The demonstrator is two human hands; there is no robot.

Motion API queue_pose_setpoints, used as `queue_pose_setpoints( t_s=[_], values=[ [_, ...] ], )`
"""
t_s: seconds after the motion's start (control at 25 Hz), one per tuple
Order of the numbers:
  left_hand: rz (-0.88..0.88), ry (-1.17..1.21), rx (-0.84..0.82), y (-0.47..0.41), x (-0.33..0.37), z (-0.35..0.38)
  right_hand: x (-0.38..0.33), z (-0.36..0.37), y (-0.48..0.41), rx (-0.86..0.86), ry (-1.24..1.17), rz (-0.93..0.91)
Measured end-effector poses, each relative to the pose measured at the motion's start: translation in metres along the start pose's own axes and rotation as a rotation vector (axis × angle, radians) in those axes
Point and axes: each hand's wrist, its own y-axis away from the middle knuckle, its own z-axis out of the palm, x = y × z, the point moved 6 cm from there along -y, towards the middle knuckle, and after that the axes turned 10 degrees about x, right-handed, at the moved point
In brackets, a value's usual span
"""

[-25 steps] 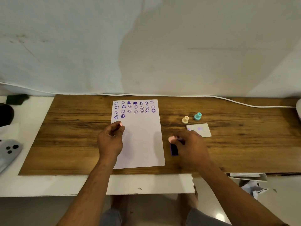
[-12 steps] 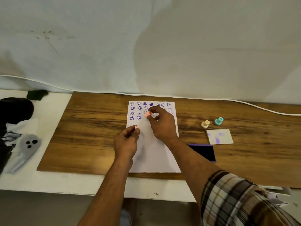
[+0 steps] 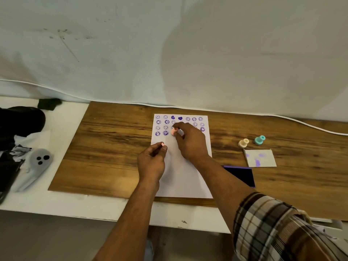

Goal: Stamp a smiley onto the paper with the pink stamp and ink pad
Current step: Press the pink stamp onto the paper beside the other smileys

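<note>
A white paper (image 3: 185, 178) lies on the wooden board, its top rows filled with purple smileys and two hearts. My right hand (image 3: 190, 142) pinches the pink stamp (image 3: 174, 131) and holds it down on the paper in the fourth row, just right of two printed smileys. My left hand (image 3: 153, 161) rests on the paper's left edge with a small pink piece (image 3: 162, 144), perhaps the stamp's cap, between thumb and fingers. The dark purple ink pad (image 3: 243, 175) lies to the right of the paper, partly hidden by my right forearm.
A cream stamp (image 3: 243, 143) and a teal stamp (image 3: 260, 139) stand on the wooden board (image 3: 113, 147) at the right, above a small ink-smudged card (image 3: 260, 158). A grey controller (image 3: 36, 166) and dark items lie on the white table at left. A white cable (image 3: 310, 126) runs along the wall.
My right hand left the ink pad with the pink stamp, crossed to the paper's stamped rows and lowered onto the fourth row. My left hand stayed on the paper.
</note>
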Motion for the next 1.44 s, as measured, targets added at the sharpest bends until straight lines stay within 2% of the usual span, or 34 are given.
queue_pose_setpoints(
  t_s=[0.4,0.88,1.44],
  values=[
    [-0.007,-0.017,0.012,0.004,0.002,-0.001,-0.021,0.007,-0.016,-0.190,0.347,-0.238],
    [0.005,-0.033,0.028,0.006,0.001,-0.001,-0.028,0.007,-0.012,-0.173,0.415,-0.229],
    [-0.004,-0.064,0.028,0.004,0.001,-0.001,-0.036,0.004,-0.015,-0.160,0.550,-0.312]
  ],
)
